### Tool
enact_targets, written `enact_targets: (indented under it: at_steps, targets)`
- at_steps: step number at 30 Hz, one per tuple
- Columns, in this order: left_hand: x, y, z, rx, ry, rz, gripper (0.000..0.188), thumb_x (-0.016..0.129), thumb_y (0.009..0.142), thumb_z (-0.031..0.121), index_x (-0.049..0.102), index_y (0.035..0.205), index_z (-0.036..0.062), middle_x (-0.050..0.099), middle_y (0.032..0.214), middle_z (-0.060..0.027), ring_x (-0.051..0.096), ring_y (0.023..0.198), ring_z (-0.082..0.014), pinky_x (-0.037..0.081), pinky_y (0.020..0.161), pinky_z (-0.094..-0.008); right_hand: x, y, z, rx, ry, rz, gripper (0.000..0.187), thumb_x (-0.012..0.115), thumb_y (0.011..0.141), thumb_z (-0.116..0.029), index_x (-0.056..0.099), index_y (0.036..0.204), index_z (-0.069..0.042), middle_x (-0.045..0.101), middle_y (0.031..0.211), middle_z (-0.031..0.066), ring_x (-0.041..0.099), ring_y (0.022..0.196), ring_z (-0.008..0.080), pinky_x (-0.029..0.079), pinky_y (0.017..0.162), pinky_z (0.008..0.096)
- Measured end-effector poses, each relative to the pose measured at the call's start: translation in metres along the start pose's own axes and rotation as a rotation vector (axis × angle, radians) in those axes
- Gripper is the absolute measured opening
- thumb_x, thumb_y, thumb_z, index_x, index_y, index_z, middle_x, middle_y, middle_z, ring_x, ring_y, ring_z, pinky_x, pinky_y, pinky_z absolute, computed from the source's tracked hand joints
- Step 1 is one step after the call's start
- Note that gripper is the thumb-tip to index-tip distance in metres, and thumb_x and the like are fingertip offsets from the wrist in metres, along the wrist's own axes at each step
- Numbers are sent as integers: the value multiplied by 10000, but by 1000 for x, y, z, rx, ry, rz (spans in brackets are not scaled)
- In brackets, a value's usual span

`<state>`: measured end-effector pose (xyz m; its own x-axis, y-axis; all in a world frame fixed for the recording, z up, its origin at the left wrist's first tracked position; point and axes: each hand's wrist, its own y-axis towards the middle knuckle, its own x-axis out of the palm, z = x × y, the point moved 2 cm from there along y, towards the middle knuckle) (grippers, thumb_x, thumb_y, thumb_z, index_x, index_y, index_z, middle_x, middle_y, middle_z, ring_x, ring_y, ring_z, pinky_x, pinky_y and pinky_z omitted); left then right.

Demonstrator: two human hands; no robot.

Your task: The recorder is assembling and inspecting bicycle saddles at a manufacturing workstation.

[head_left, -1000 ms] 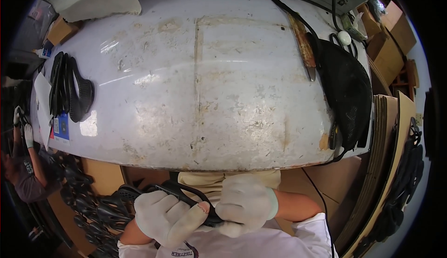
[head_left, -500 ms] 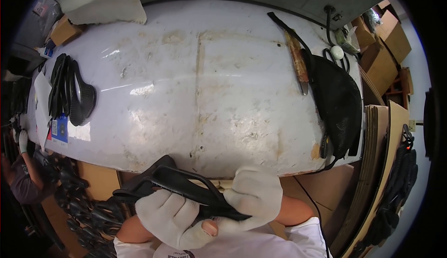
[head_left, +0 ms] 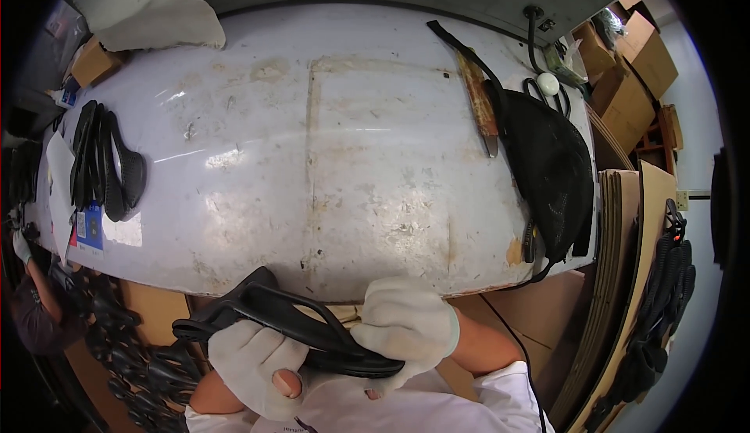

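Black rubber flip-flops (head_left: 269, 312), apparently a pair pressed together, are held low in front of me at the table's near edge. My left hand (head_left: 254, 363), in a white glove with the bare thumb tip showing, is closed around their left part. My right hand (head_left: 406, 327), gloved in white too, grips the right end, near where the strap meets the sole. A thumb tip pokes out under that glove. The strap arches up between my hands. The gloves hide parts of the soles, so I cannot tell for certain how many there are.
On the white table (head_left: 258, 191), several black soles or sandals (head_left: 105, 160) stand at left beside papers. A black mesh bag (head_left: 551, 167) and a blade with a wrapped handle (head_left: 478, 105) lie at right. Cardboard sheets (head_left: 609, 277) lean beyond. Another person's gloved hand (head_left: 22, 245) shows far left.
The whole view has shifted a little, so table things sit further left. The flip-flops have tilted slightly in my hands, showing more of the strap opening. Both hands keep their grip.
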<state>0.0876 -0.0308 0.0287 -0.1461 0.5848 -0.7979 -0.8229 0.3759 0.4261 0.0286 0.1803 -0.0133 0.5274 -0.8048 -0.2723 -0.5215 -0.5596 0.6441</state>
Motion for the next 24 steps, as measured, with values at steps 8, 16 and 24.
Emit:
enact_targets:
  at_steps: [8,16,24]
  targets:
    - [-8,1,2,-5,-24,-42,338,513,1035,290,725,867,88,653,735,-28,544,558,-194,443,508,-321,6,4,-8,-18,-60,48,457,860,757,-405,631,809,-13,406,650,42,431,504,223,367,474,359]
    - [-62,8,-9,-219,250,-264,788,798,774,688,673,1151,7,696,882,-125,659,714,-268,539,745,-407,-34,1,-20,63,-266,-162,437,862,823,-346,608,798,8,521,646,57,517,495,235,410,464,341]
    - [-36,-28,-31,-618,-794,-126,1020,373,960,827,689,1249,-98,751,1070,-266,759,974,-365,571,877,-381,-31,-46,5,109,150,392,355,696,959,-234,636,763,55,532,566,120,503,439,270,425,427,389]
